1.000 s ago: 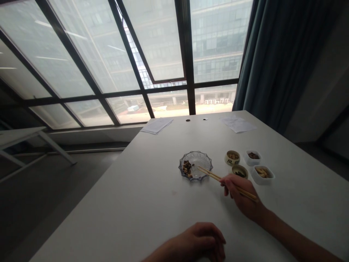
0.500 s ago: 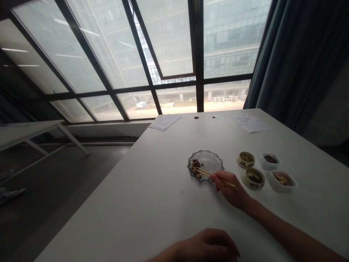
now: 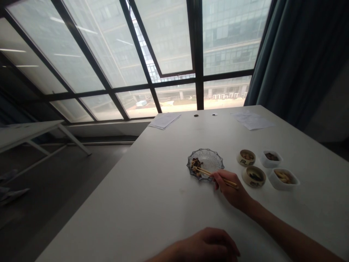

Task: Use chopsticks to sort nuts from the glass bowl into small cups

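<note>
My right hand [image 3: 231, 187] is closed round a pair of wooden chopsticks [image 3: 204, 171]. Their tips reach into a clear glass dish [image 3: 211, 160] with a scalloped rim, among small dark brown and pale food pieces [image 3: 195, 164] at its left side. Whether a piece is pinched between the tips is too small to tell. Low in the view, my left hand [image 3: 207, 244] rests near the table's front, empty, its fingers loosely bent and a gap beside the thumb; the lower part is cut off.
Right of the dish stand two round ceramic bowls [image 3: 246, 162], [image 3: 249, 182] and two white plastic tubs [image 3: 265, 162], [image 3: 280, 185], all holding food pieces. Paper sheets [image 3: 165, 120], [image 3: 253, 120] lie at the far end of the white table [image 3: 152, 182]. Windows and a dark curtain [image 3: 294, 65] are behind.
The chopstick tips stay among the food pieces, which look slightly rearranged. My view has shifted a little; both hands hold nearly the same place.
</note>
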The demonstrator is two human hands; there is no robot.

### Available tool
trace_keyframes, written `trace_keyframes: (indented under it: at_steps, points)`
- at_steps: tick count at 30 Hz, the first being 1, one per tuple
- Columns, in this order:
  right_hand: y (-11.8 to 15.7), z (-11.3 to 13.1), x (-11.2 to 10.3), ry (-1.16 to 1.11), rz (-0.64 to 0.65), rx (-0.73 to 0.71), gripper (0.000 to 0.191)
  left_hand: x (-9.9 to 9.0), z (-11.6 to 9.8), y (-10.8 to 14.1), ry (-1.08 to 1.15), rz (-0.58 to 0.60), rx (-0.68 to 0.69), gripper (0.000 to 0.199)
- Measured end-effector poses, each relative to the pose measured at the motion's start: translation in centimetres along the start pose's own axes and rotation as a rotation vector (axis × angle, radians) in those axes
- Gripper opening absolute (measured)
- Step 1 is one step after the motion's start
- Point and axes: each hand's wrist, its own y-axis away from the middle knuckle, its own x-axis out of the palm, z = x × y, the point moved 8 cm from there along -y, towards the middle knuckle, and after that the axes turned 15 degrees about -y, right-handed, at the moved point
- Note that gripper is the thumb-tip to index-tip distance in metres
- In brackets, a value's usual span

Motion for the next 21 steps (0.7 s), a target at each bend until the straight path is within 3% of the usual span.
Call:
trace_keyframes:
  at_steps: [7,15,21]
  points:
    - [0.0,0.6,-0.7,-0.008,-0.015,-0.019,0.042,-0.1,-0.3,0.2,-0.004,0.0,0.003,0.041]
    - [0.4,-0.9,-0.7,-0.017,0.026,0.057,0.036,-0.1,-0.4,0.4,0.002,0.01,0.001,0.038]
    - [0.3,-0.7,-0.7,-0.005,0.026,0.028,0.039,-0.1,-0.5,0.5,-0.002,0.009,-0.005,0.038]
